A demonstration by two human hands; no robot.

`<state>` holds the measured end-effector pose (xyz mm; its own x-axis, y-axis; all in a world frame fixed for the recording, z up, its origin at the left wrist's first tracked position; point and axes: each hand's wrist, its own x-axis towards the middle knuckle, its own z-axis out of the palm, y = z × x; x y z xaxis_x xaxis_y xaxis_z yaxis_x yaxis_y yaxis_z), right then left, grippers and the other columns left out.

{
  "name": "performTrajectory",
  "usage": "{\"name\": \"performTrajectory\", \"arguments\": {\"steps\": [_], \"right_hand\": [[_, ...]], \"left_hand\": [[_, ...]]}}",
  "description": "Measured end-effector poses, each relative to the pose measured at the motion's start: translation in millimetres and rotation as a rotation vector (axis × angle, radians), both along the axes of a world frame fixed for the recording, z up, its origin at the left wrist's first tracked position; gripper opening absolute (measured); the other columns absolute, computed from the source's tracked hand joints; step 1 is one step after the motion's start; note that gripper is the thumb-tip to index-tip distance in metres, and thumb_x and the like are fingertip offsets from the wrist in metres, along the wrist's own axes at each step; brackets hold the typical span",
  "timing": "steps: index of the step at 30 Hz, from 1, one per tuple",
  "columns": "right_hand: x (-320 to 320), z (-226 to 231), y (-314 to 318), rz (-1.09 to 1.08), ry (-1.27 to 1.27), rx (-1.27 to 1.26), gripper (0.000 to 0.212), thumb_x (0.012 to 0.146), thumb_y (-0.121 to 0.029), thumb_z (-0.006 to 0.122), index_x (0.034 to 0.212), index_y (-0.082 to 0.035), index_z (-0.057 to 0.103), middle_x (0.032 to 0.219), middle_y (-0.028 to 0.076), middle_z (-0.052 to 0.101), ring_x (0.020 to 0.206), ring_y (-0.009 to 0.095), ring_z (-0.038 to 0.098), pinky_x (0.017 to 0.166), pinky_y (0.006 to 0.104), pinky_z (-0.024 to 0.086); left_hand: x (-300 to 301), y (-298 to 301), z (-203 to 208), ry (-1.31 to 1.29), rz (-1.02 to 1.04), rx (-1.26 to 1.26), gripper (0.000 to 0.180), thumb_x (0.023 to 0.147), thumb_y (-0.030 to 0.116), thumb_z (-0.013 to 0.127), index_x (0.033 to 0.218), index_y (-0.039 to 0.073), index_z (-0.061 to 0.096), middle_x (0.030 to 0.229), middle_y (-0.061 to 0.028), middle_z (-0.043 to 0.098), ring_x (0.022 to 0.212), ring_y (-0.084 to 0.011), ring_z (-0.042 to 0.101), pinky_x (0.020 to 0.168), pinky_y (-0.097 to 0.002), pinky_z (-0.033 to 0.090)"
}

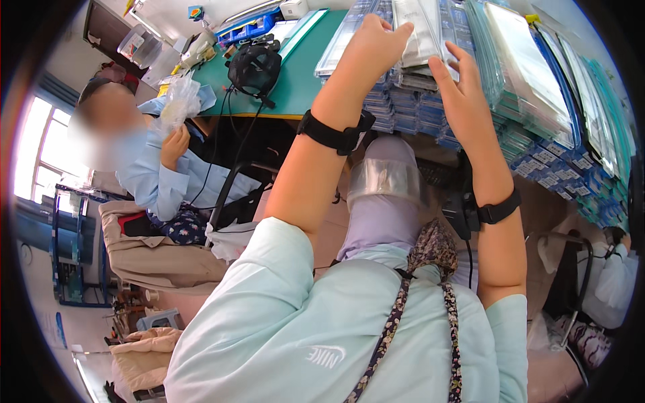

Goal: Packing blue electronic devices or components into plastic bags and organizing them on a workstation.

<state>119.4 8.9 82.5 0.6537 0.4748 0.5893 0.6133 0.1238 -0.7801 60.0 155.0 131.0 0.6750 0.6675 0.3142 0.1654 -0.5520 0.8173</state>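
Flanking a clear package (421, 32) are the left hand (381, 46) and right hand (461, 87).

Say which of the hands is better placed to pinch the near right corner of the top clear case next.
Right, probably: the right hand is by that corner of the clear case, thumb and finger spread. The left hand is over at the left edge.

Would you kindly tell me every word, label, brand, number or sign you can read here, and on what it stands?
Light green shirt: a white logo with one readable word, left unquoted here.
Blue packages at right: white labels, too small to read.
Clear case by the left hand: faint marks, too blurred to read.
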Motion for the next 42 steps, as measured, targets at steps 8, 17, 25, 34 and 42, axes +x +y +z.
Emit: {"name": "performTrajectory", "arguments": {"steps": [8, 17, 25, 34, 42], "right_hand": [[-22.5, 8.4, -33.2, -0.152, -0.563, 0.147, 0.036, 0.084, -0.016, 0.064, 0.112, 0.001, 0.050, 0.116, 0.016, 0.051, 0.106, 0.033, 0.048, 0.091, 0.0373, 0.039], [-19.1, -9.1, -50.4, -0.174, -0.559, 0.035, 0.028, 0.080, -0.011, 0.065, 0.104, 0.000, 0.053, 0.110, 0.014, 0.054, 0.102, 0.033, 0.050, 0.088, 0.0383, 0.041], [-25.2, -22.3, -71.5, -0.058, -0.517, 0.047, 0.031, 0.076, -0.006, 0.066, 0.104, -0.002, 0.054, 0.107, 0.014, 0.055, 0.098, 0.033, 0.053, 0.082, 0.0387, 0.045], [-52.7, -60.4, -129.3, -0.362, -0.816, -0.123, 0.029, 0.082, -0.028, 0.063, 0.108, -0.015, 0.064, 0.124, 0.002, 0.052, 0.118, 0.024, 0.047, 0.099, 0.0433, 0.030], [-37.3, -70.5, -179.2, -0.073, -0.695, -0.416, 0.030, 0.071, -0.020, 0.066, 0.098, -0.010, 0.059, 0.106, 0.003, 0.055, 0.109, 0.023, 0.050, 0.089, 0.0398, 0.038]], "left_hand": [[-13.5, -21.5, 11.7, -0.222, 0.122, 0.491, 0.032, 0.086, 0.027, 0.057, 0.074, -0.003, 0.055, 0.074, -0.0242, 0.058, 0.072, -0.0427, 0.056, 0.062, -0.0454, 0.042], [-6.3, 51.4, -14.7, 0.251, 0.136, 0.300, 0.051, 0.076, 0.049, 0.065, 0.089, 0.000, 0.055, 0.072, -0.0081, 0.057, 0.068, -0.0195, 0.053, 0.064, -0.0341, 0.045], [-20.0, -32.2, 12.3, -0.055, 0.024, 0.278, 0.038, 0.089, 0.034, 0.057, 0.073, -0.001, 0.057, 0.063, -0.0137, 0.056, 0.058, -0.0234, 0.051, 0.058, -0.0365, 0.042], [-44.6, -149.4, -42.6, 0.045, -0.872, -1.157, 0.056, 0.092, 0.059, 0.037, 0.070, 0.011, 0.055, 0.062, 0.0035, 0.049, 0.054, -0.0058, 0.041, 0.048, -0.0203, 0.032], [-27.0, -180.5, -111.2, 0.144, -0.813, -1.517, 0.069, 0.093, 0.060, 0.027, 0.119, 0.001, 0.050, 0.107, -0.0101, 0.059, 0.101, -0.0180, 0.058, 0.084, -0.0300, 0.048]]}}
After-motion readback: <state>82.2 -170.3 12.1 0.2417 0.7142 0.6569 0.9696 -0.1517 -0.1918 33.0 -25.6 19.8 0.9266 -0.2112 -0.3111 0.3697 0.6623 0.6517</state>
